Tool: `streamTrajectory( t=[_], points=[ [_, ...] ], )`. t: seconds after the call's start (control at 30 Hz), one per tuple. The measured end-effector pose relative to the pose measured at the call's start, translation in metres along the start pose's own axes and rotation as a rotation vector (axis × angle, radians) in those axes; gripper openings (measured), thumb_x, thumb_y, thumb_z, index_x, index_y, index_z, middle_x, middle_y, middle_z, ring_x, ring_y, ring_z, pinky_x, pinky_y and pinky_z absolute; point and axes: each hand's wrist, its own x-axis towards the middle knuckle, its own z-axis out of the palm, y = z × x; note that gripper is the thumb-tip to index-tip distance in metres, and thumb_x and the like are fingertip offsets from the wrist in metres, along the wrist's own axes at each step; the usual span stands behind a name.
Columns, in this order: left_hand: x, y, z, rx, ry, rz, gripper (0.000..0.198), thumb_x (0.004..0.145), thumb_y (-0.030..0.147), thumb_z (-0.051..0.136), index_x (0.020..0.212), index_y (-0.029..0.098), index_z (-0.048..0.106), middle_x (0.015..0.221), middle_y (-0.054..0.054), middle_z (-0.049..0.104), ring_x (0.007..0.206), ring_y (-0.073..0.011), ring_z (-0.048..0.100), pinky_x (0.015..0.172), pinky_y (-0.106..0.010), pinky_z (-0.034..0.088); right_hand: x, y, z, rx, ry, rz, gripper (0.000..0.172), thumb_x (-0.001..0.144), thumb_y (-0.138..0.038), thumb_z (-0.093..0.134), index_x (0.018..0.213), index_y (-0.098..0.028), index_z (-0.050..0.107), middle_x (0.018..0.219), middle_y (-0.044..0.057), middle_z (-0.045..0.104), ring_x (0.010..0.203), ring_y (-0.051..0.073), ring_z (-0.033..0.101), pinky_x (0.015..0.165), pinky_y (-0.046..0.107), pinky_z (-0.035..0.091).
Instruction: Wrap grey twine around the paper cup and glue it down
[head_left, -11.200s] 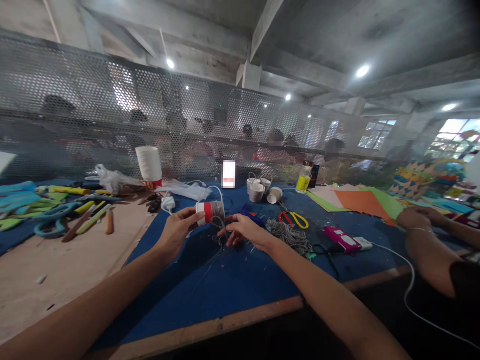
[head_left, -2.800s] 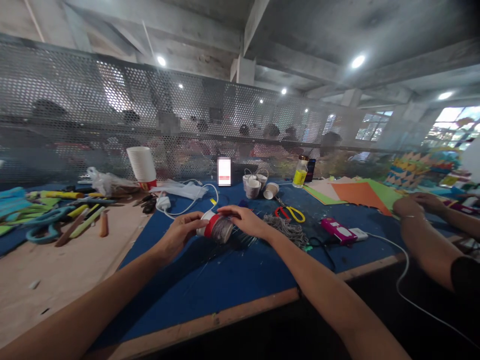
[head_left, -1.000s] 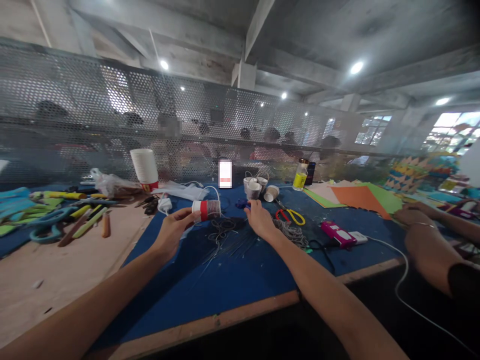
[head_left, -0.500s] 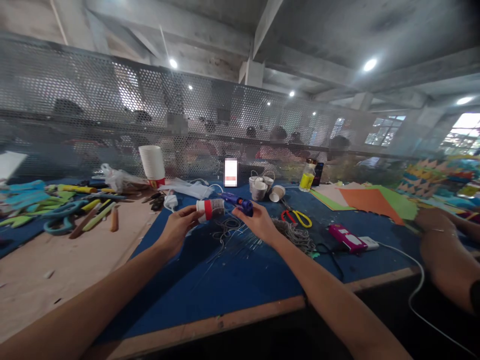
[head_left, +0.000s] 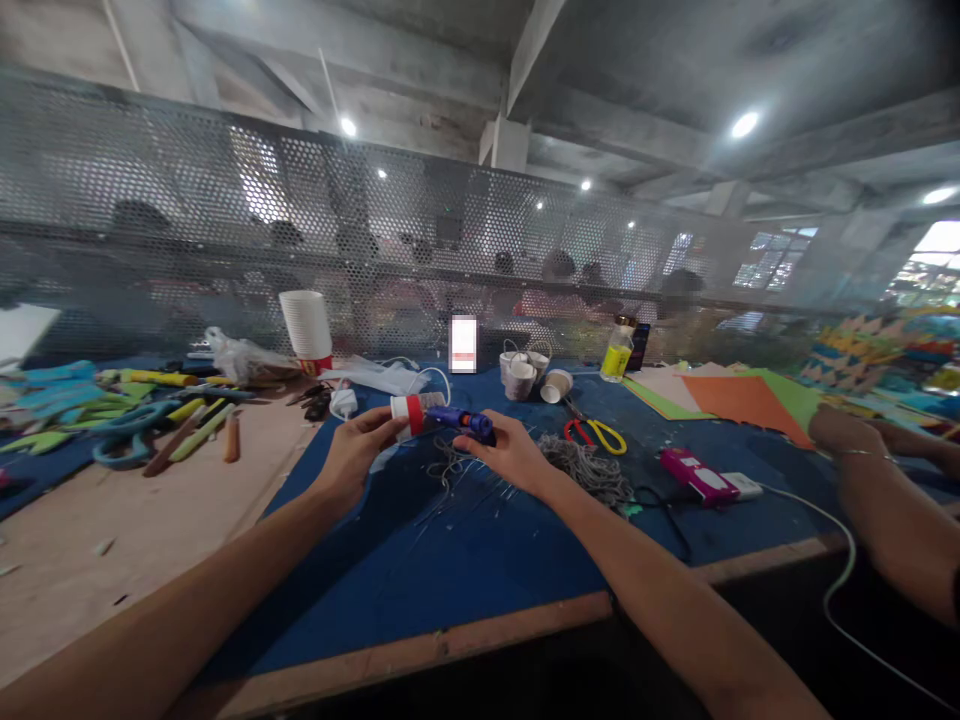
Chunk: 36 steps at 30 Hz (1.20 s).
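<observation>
My left hand (head_left: 358,447) grips a paper cup (head_left: 415,411) with a red band, partly wrapped in grey cord, held on its side above the blue mat (head_left: 480,560). My right hand (head_left: 510,452) is closed round a blue glue gun (head_left: 463,421) whose nozzle points left at the cup's wrapped end. Loose grey cord (head_left: 448,462) lies on the mat just under both hands.
A heap of grey cord (head_left: 589,468), red-and-yellow scissors (head_left: 594,434), a pink device (head_left: 694,475), small cups (head_left: 527,377), a yellow bottle (head_left: 619,352) and coloured paper (head_left: 742,398) lie right. A cup stack (head_left: 306,327) and tools (head_left: 180,430) sit left. Another person's arms (head_left: 877,480) rest far right.
My right hand let go of the cord, reached to the back of the mat, picked up the blue glue gun and brought it to the cup. My left hand kept holding the cup.
</observation>
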Motion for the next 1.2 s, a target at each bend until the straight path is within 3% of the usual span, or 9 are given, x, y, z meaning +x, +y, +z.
streamTrajectory(
  t=[1.2],
  points=[
    [0.0019, -0.0024, -0.0018, 0.054, 0.029, 0.039, 0.037, 0.061, 0.047, 0.091, 0.089, 0.024, 0.084, 0.084, -0.003, 0.079, 0.074, -0.0193, 0.065, 0.068, -0.029, 0.048, 0.0006, 0.0047, -0.0008, -0.204, 0.006, -0.034, 0.040, 0.090, -0.061, 0.070, 0.082, -0.022, 0.064, 0.077, 0.001, 0.060, 0.074, 0.018, 0.056, 0.066, 0.028, 0.043]
  ],
)
